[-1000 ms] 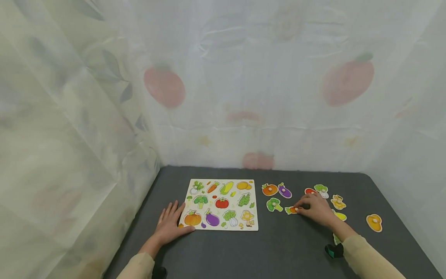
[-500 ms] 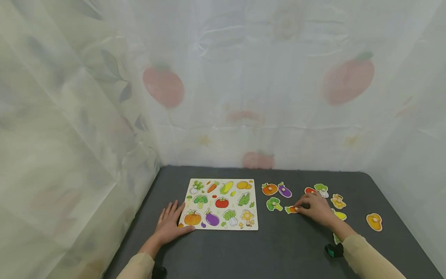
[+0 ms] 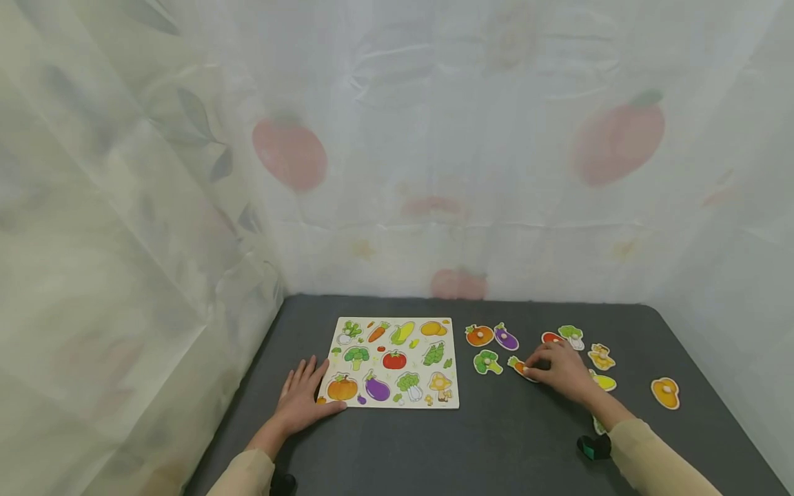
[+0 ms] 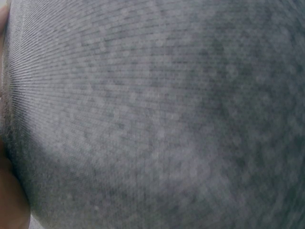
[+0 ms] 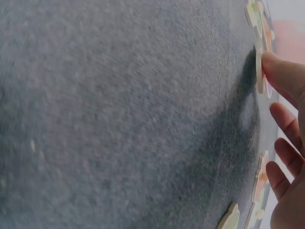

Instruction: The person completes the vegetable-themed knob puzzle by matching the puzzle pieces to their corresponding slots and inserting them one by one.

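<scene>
A wooden puzzle board [image 3: 397, 406] printed with vegetables lies on the dark grey mat [image 3: 434, 441]. My left hand [image 3: 302, 397] rests flat at the board's near left corner, fingers straight. To the right of the board, my right hand [image 3: 557, 369] pinches a small carrot piece [image 3: 515, 364] that sits skewed on the mat. In the right wrist view a fingertip [image 5: 281, 71] presses the edge of the carrot piece [image 5: 259, 71], and the other fingers are spread. The left wrist view shows only mat [image 4: 152, 114] and a sliver of hand [image 4: 9, 200].
Loose pieces lie around my right hand: pumpkin [image 3: 480, 335], eggplant [image 3: 506, 338], broccoli [image 3: 487, 362], tomato [image 3: 548, 337], cabbage [image 3: 571, 335], mushroom [image 3: 602, 357], corn [image 3: 605, 381] and an orange piece [image 3: 666, 392] far right. Sheer printed curtains [image 3: 434, 172] wall in the mat on three sides.
The carrot piece has turned and shifted slightly away under my right hand's fingers. The left hand and the board have stayed put.
</scene>
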`<move>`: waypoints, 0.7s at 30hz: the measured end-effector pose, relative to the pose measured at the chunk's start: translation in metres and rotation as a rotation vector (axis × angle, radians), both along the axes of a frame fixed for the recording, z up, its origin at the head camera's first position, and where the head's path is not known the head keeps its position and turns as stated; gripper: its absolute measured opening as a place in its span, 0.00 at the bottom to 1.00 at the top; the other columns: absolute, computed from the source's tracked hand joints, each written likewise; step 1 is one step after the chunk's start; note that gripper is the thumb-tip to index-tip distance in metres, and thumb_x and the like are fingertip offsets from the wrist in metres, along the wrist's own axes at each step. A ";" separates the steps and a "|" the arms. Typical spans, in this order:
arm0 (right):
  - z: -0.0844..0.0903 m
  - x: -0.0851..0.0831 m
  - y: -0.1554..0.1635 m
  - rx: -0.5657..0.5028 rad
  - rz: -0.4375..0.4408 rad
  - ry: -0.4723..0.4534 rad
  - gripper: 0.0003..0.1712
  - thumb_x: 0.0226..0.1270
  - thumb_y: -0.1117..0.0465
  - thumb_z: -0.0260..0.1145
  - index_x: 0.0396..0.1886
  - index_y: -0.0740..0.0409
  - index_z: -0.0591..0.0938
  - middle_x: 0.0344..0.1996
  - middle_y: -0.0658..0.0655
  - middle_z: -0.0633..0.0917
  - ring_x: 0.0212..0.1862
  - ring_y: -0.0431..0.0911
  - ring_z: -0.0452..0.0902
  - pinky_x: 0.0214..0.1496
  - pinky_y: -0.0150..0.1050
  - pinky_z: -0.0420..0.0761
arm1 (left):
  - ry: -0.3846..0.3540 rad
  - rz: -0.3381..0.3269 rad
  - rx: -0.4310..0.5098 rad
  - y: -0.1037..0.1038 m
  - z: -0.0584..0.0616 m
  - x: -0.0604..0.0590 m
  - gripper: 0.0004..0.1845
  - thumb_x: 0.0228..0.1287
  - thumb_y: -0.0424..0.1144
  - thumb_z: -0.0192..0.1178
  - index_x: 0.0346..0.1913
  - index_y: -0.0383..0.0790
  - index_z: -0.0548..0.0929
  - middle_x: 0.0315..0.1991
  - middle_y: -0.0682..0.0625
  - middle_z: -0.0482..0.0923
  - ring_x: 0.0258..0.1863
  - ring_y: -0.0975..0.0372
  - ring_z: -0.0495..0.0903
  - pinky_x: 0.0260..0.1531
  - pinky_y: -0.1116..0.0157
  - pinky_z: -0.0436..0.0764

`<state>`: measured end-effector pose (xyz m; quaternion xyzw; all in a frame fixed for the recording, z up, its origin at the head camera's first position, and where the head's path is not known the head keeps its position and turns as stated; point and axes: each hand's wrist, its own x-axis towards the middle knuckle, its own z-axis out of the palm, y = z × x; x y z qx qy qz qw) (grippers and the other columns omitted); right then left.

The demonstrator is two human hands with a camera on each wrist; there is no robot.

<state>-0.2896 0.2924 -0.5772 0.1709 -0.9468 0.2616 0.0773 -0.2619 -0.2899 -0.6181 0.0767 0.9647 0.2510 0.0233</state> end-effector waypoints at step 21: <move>-0.014 0.002 -0.007 -0.007 -0.014 0.009 0.07 0.58 0.50 0.80 0.30 0.37 0.87 0.38 0.44 0.82 0.47 0.51 0.75 0.52 0.57 0.71 | 0.039 -0.009 0.044 0.002 0.002 0.003 0.62 0.50 0.74 0.68 0.81 0.41 0.59 0.80 0.32 0.48 0.78 0.36 0.41 0.73 0.35 0.36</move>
